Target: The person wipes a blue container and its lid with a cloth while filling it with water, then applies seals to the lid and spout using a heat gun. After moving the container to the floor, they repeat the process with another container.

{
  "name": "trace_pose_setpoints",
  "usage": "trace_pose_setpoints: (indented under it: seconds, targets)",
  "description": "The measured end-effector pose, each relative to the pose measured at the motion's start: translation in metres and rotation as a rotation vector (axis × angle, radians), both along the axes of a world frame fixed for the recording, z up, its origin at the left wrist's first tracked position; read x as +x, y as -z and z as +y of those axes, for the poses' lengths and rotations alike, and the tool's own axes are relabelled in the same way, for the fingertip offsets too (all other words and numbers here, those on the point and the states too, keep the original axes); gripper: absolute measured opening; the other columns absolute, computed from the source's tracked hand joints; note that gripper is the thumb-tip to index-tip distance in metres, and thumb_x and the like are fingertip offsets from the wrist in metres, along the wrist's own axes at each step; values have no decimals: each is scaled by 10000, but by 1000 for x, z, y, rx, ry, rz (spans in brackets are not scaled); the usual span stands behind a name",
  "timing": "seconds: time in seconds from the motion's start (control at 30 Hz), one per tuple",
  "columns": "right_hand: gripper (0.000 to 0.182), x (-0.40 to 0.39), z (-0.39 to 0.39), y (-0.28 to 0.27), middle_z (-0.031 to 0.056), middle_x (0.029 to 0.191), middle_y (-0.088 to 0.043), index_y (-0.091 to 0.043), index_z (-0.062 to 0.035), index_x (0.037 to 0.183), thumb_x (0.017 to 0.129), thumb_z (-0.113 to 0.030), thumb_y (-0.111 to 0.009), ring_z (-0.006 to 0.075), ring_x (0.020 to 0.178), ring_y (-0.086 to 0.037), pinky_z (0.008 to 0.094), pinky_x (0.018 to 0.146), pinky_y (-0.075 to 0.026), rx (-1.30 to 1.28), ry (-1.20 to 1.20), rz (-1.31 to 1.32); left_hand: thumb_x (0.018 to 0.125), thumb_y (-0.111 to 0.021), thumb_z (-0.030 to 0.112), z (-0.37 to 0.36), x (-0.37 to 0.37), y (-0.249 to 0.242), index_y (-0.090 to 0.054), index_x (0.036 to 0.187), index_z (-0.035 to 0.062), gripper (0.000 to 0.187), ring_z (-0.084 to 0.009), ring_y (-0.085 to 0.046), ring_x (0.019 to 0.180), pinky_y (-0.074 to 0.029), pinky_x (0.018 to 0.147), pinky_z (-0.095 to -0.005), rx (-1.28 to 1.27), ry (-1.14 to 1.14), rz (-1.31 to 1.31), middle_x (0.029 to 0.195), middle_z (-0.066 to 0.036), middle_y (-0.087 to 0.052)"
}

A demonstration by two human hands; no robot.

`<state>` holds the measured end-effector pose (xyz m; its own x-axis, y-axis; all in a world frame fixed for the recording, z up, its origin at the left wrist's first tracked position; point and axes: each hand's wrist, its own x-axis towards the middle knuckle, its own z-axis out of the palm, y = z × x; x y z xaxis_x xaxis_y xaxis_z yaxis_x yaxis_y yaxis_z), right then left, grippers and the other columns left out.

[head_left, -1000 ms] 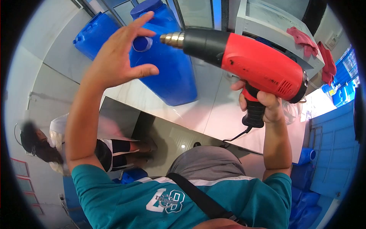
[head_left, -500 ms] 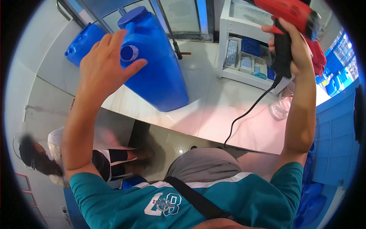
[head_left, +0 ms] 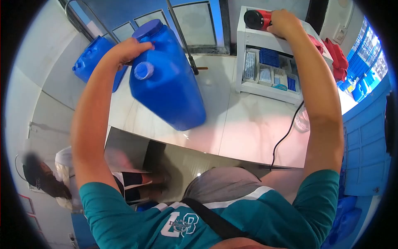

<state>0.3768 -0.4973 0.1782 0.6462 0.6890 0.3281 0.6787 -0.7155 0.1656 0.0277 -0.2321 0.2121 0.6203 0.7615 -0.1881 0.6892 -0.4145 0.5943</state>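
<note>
My left hand [head_left: 129,50] is closed round the top handle of a large blue water jug [head_left: 172,89], between its wide lid [head_left: 148,28] and its small spout cap [head_left: 143,71]. The jug stands on the pale tiled counter [head_left: 224,124], and the handle itself is mostly hidden by my fingers. At the upper right, my right hand [head_left: 286,24] grips a red and black heat gun [head_left: 260,20] at the top of a white shelf unit [head_left: 269,39]. Its black cord [head_left: 286,133] hangs down across the counter.
A second blue jug [head_left: 93,58] stands behind at the left. Small baskets [head_left: 265,74] sit inside the shelf unit. A clear roll [head_left: 304,120] lies by my right forearm. Another person [head_left: 45,178] is below the counter at the left.
My left hand has come down from in front of the jug onto its handle. My right hand has carried the heat gun left and away from me, onto the shelf unit's top.
</note>
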Motion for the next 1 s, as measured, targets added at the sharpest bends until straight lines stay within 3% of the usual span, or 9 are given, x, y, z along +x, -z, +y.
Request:
trace_pose_setpoints:
  seconds: [0.1, 0.27, 0.37, 0.5, 0.57, 0.63, 0.8, 0.87, 1.0]
  targets:
    - [407, -49, -8, 2, 142, 1192, -660, -673, -53, 1168, 849, -301, -725, 317, 1028, -678, 440, 842, -541, 369, -76, -301, 847, -724, 320, 29, -20, -8, -641, 1168, 0, 462, -152, -641, 944, -493, 849, -293, 178, 151, 251, 1044, -94, -697]
    - [339, -130, -43, -23, 249, 1174, -621, -650, 3, 1140, 877, -212, -639, 401, 1037, -631, 463, 909, -502, 507, -338, -25, 841, -664, 84, 98, -74, 7, -653, 1169, 41, 331, -193, -656, 991, -484, 912, -317, 625, 486, 67, 1064, -98, -699]
    - [350, -159, -48, 3, 230, 1127, -605, -642, 10, 1138, 869, -213, -666, 363, 1022, -619, 442, 912, -491, 540, -443, -18, 841, -701, 198, 122, -90, 26, -644, 1219, 14, 425, -243, -674, 958, -506, 876, -342, 1028, 430, -39, 1042, -152, -695]
    - [335, -176, -53, 27, 217, 1143, -615, -652, 14, 1113, 875, -221, -671, 329, 1038, -625, 416, 902, -494, 580, -486, 76, 885, -694, 261, 111, -102, 28, -664, 1220, 48, 398, -239, -679, 952, -514, 879, -358, 807, 25, -137, 1064, -141, -702]
    - [330, -181, -48, 47, 212, 1153, -642, -675, 10, 1093, 876, -239, -677, 325, 1029, -652, 409, 865, -515, 569, -487, 71, 934, -678, 338, 104, -96, 29, -686, 1146, 52, 356, -214, -675, 906, -521, 819, -358, 229, -304, -145, 1045, -93, -707]
    - [329, -162, -38, 76, 133, 1017, -648, -676, -71, 1134, 879, -276, -709, 326, 812, -617, 410, 816, -521, 613, -697, 160, 945, -671, 366, 69, -86, 28, -682, 1148, 43, 383, -209, -677, 907, -527, 804, -345, 15, -300, -176, 1048, -86, -706]
    - [280, -184, -36, 101, 139, 1018, -649, -661, -48, 1095, 910, -257, -680, 279, 869, -642, 390, 823, -511, 624, -753, 395, 978, -638, 270, 67, -87, 39, -613, 1220, 20, 349, -230, -673, 1021, -545, 945, -319, -732, -244, -759, 1154, -134, -682]
    - [264, -187, -43, 105, 131, 932, -676, -649, -42, 1090, 965, -276, -645, 243, 834, -648, 366, 808, -516, 700, -730, 819, 983, -615, 196, 3, -84, 32, -583, 1233, 21, 307, -243, -647, 1081, -520, 995, -339, -702, -117, -953, 1207, -139, -657]
    - [445, -168, -61, 137, 105, 899, -703, -633, -7, 1180, 1061, -418, -512, 187, 834, -651, 339, 807, -526, 795, -608, 983, 983, -582, 44, -97, -54, 86, -482, 1271, 26, 305, -316, -560, 1263, -437, 1096, -432, -277, 274, -1360, 1304, -177, -595]
